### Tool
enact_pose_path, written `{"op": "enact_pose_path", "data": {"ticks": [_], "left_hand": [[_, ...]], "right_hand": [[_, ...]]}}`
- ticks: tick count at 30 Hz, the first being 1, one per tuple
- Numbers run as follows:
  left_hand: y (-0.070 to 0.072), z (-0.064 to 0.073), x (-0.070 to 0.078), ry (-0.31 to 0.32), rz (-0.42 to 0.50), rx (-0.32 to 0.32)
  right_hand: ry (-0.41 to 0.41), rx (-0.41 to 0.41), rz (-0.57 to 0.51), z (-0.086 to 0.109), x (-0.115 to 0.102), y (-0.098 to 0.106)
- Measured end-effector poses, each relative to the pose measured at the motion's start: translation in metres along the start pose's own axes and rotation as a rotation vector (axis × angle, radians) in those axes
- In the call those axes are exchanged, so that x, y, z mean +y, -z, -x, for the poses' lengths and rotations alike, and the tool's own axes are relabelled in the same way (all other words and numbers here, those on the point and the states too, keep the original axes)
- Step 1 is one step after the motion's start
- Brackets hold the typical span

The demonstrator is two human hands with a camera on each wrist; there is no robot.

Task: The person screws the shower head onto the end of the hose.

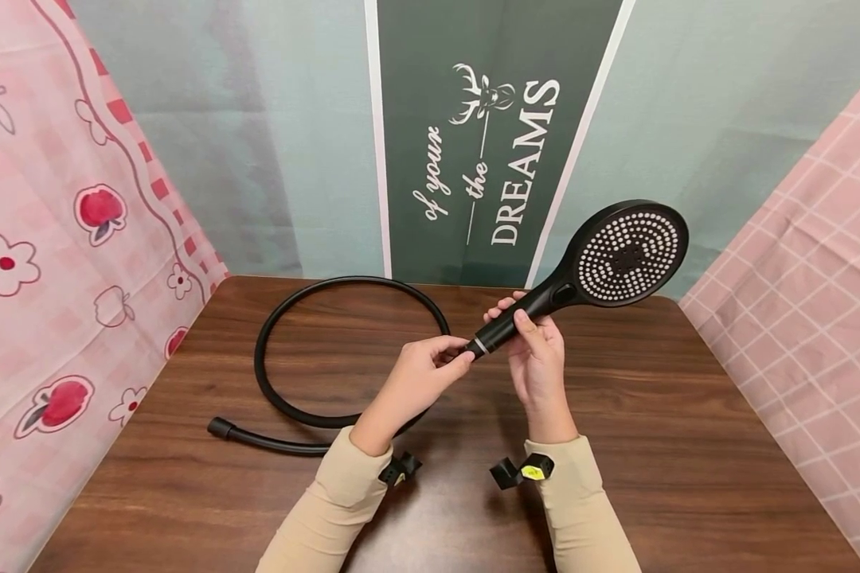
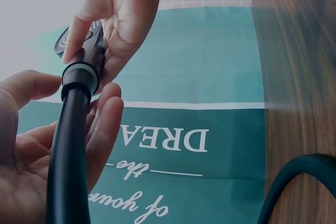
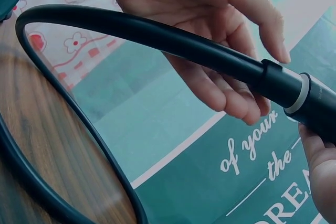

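Observation:
A black handheld shower head [image 1: 519, 316] is held up over the table, its round face of pale nozzles tilted to the upper right. My right hand [image 1: 541, 370] grips its handle, thumb along the near side. At the handle's lower end, my left hand [image 1: 424, 372] has thumb and fingers around the collar [image 3: 278, 83] of a black hose [image 2: 69, 156]. The collar meets the handle end, with a pale ring [image 3: 299, 95] showing at the joint. From there the hose loops down onto the table.
The hose's free end [image 1: 220, 428] lies on the wooden table [image 1: 652, 446] at left. A green cloth with white lettering [image 1: 473, 159] hangs behind. Pink patterned cloths stand at left [image 1: 64, 239] and right [image 1: 817, 263].

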State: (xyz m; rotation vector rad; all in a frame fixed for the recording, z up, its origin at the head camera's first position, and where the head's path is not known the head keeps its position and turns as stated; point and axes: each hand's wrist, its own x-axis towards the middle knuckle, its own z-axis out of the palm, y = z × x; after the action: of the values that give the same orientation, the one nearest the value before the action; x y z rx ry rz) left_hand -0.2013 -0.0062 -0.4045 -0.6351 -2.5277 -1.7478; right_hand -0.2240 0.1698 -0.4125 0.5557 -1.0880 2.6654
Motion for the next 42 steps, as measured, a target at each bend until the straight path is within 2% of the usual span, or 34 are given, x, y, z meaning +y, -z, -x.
{"op": "enact_pose_path", "data": {"ticks": [9, 18, 29, 37, 42], "left_hand": [[-0.0017, -0.0003, -0.0029, -0.005, -0.011, 0.036], [0.0, 0.0004, -0.0014, 0.011, 0.004, 0.007], [-0.0036, -0.0009, -0.0029, 0.018, -0.006, 0.027], [0.0007, -0.0002, -0.0032, 0.031, -0.005, -0.018], [0.0, -0.0009, -0.0055, 0.02, -0.018, -0.018]], "right_hand": [[-0.003, -0.006, 0.006, -0.0004, 0.0024, 0.0006], [-0.009, -0.009, 0.005, 0.0008, 0.0036, 0.0006], [0.001, -0.005, -0.005, 0.0024, 0.004, 0.0022], [0.012, -0.015, 0.002, 0.0009, 0.0029, 0.0032], [0.018, -0.015, 0.015, 0.0, 0.0022, 0.0009]]}}
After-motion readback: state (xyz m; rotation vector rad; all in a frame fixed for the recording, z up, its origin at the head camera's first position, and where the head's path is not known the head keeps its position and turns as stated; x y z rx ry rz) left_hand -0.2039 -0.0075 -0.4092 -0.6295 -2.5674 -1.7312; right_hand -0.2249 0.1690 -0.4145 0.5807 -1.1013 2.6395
